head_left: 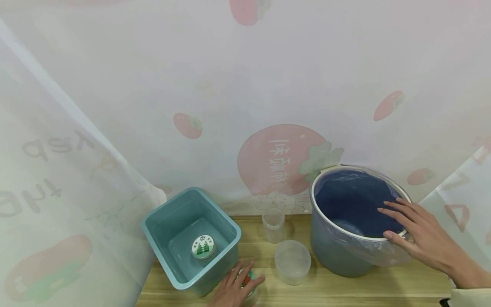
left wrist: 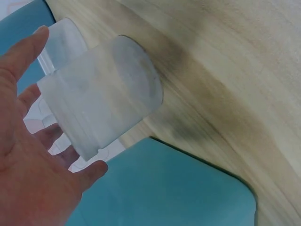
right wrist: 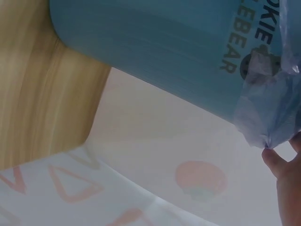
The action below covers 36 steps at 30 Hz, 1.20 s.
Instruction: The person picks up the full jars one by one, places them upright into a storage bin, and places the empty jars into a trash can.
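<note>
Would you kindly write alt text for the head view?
A person's left hand partly covers a small container beside a teal bin holding a tub; the right hand overlaps the rim of a plastic-lined round bin. Two translucent containers stand between the bins.

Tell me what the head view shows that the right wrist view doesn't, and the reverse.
Only the head view: the square basin with a white-lidded jar inside, two translucent containers, and the left hand over another jar.
Only the right wrist view: dark lettering on the side of the lined bin.
Both: that bin, its plastic liner, the right hand, the wooden table and the strawberry-print sheeting.
</note>
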Each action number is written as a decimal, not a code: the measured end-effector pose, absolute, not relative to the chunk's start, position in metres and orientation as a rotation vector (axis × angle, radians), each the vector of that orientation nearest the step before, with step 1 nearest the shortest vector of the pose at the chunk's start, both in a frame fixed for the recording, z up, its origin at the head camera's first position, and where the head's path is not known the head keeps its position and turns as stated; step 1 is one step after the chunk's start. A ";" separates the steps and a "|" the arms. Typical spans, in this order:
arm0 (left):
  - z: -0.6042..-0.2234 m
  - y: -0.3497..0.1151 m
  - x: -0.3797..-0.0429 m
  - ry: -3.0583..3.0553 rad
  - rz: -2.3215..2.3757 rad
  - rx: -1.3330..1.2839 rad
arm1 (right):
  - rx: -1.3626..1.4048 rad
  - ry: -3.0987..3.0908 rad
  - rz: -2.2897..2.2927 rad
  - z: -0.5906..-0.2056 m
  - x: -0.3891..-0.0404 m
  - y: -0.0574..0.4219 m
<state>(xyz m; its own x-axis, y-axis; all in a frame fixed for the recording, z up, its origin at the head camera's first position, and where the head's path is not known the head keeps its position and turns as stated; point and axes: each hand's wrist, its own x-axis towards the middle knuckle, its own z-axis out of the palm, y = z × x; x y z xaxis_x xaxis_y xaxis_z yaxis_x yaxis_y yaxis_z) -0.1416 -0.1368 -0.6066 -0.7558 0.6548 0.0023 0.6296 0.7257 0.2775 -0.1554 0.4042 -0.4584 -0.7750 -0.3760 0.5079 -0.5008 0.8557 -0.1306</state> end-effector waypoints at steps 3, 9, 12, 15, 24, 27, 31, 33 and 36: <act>-0.610 -0.138 -0.141 2.847 0.400 1.077 | 0.646 -2.547 0.347 -0.460 -0.156 0.404; -0.614 -0.139 -0.141 2.918 0.379 1.176 | 0.650 -2.549 0.355 -0.465 -0.154 0.403; -0.615 -0.139 -0.142 2.941 0.352 1.231 | 0.653 -2.544 0.362 -0.467 -0.153 0.403; -0.616 -0.139 -0.143 2.948 0.330 1.265 | 0.650 -2.541 0.369 -0.467 -0.153 0.402; -0.594 -0.128 -0.143 2.954 0.254 1.252 | 0.660 -2.530 0.367 -0.469 -0.155 0.403; -0.576 -0.121 -0.144 3.003 0.210 1.308 | 0.661 -2.526 0.372 -0.469 -0.155 0.404; -0.551 -0.113 -0.145 3.056 0.193 1.396 | 0.660 -2.529 0.380 -0.469 -0.155 0.403; -0.538 -0.108 -0.146 3.054 0.179 1.428 | 0.662 -2.530 0.386 -0.469 -0.154 0.403; -0.517 -0.102 -0.149 3.036 0.167 1.460 | 0.664 -2.526 0.393 -0.468 -0.154 0.403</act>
<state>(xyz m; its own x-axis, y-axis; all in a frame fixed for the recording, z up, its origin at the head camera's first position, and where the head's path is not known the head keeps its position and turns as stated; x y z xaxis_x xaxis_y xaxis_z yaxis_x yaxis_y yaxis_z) -0.1487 -0.1019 -0.5169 -0.6036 0.7574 0.2488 0.7802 0.6254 -0.0112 -0.1541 0.4033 -0.4684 -0.7589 -0.3804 0.5286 -0.5230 0.8396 -0.1466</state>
